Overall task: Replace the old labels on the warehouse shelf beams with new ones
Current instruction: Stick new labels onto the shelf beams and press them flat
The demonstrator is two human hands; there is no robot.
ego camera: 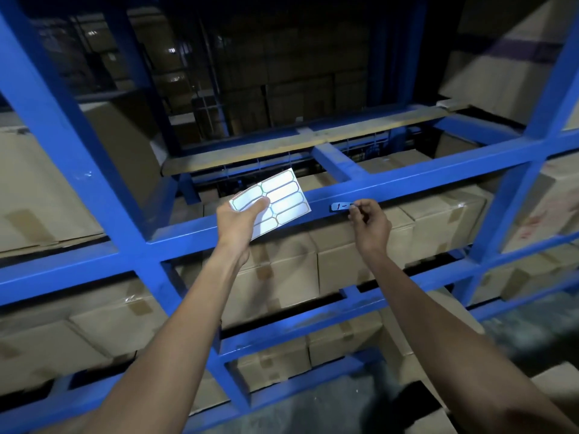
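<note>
Right hand (pixel 369 219) fingertips pinched on beam label (pixel 342 206)

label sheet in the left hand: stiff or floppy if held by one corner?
Probably semi-stiff: the label sheet juts flat past the left hand, pinched at one corner, without obvious droop. Likely light; thumb grip alone holds it. Glossy face may be slippery.

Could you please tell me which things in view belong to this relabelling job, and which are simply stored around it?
Part of the job:
- old label on the blue beam, pinched at its right end by the right hand
- sheet of new labels, held in the left hand

Just stored nearby:
- cardboard boxes on the shelves
- wooden board above the beam
</note>
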